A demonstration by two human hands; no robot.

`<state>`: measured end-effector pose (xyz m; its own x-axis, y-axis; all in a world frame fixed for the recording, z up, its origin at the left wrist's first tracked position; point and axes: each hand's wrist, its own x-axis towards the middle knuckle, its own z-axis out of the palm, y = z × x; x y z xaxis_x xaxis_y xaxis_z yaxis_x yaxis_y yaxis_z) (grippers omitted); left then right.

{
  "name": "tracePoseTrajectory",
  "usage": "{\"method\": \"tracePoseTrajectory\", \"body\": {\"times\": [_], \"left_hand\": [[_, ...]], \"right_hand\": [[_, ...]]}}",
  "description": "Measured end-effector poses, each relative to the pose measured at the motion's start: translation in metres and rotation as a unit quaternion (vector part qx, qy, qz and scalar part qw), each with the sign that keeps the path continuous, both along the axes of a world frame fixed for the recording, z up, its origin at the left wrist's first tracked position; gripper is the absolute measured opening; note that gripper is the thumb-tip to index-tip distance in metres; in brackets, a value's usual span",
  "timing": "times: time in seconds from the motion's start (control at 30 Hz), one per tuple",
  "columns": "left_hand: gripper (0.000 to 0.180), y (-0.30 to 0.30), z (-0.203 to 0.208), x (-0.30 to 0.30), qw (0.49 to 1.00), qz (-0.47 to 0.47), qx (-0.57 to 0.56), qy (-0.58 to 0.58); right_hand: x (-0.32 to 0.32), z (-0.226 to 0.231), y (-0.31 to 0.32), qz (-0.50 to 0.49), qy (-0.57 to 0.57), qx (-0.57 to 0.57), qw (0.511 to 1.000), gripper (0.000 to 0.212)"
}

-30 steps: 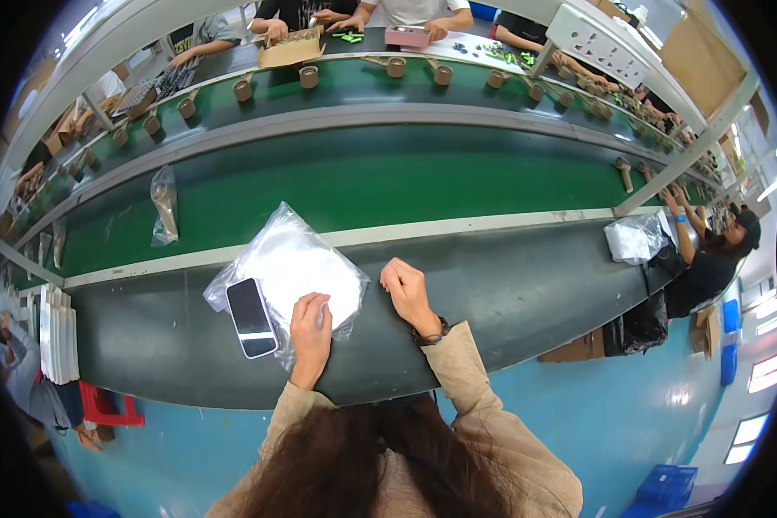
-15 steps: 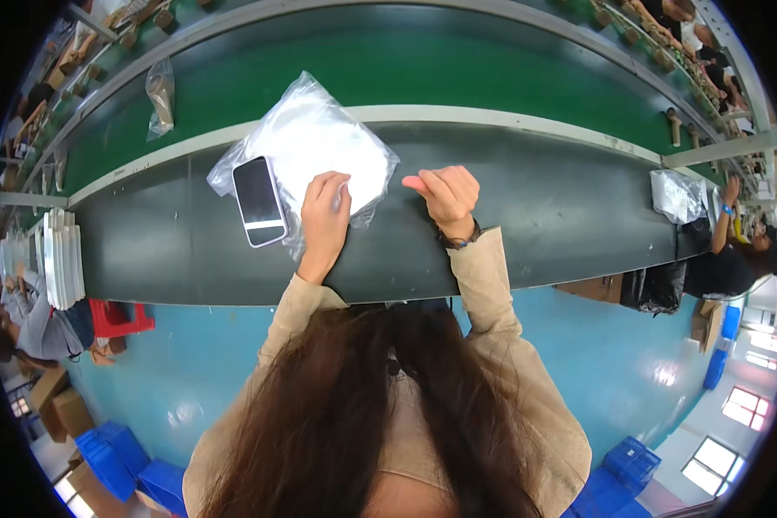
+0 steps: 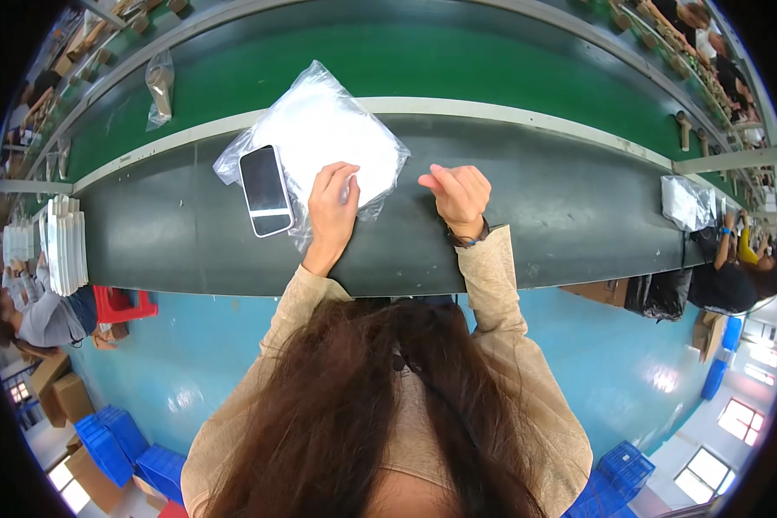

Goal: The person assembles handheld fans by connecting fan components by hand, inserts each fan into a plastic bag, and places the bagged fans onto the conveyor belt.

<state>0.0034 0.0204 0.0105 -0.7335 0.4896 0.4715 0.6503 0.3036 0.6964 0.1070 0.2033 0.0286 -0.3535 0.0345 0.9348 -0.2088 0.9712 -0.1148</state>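
Observation:
A stack of clear plastic bags (image 3: 319,121) with a bright white middle lies on the dark work surface in front of me. My left hand (image 3: 333,211) rests at its near right edge, fingers curled and the thumb close to the fingertips. Whatever they may hold is hidden. A phone (image 3: 266,190) with a dark screen and pale case lies on the left part of the bags. To the right of the stack, apart from it, my right hand (image 3: 463,200) is closed, its thumb pointing left. The inside of that fist does not show.
Beyond a pale rail runs a green conveyor belt (image 3: 457,60), carrying a bagged brownish item (image 3: 159,91). White panels (image 3: 66,246) stand at the left end. A clear bag with white contents (image 3: 687,203) sits at the right end. Other people work at both sides.
The whole view has shifted slightly, with the bags and phone appearing a little higher and further right. Both hands keep nearly the same pose; the right one stands slightly further right.

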Motion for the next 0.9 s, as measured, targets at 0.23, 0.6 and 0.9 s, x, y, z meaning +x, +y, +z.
{"method": "tracePoseTrajectory", "body": {"times": [0.23, 0.6, 0.9], "left_hand": [[0.018, 0.001, 0.0, 0.001, 1.0, -0.002, 0.009, 0.003], [0.018, -0.001, 0.001, -0.002, 1.0, 0.006, -0.004, 0.002], [0.023, 0.002, 0.003, 0.002, 0.999, -0.012, -0.016, -0.043]], "right_hand": [[-0.002, -0.009, 0.003, -0.004, 0.014, -0.062, 0.998, 0.021], [-0.008, -0.004, -0.001, 0.015, 0.044, -0.089, 0.995, 0.025], [-0.001, -0.002, 0.004, -0.036, 0.01, -0.104, 0.994, 0.02]]}}
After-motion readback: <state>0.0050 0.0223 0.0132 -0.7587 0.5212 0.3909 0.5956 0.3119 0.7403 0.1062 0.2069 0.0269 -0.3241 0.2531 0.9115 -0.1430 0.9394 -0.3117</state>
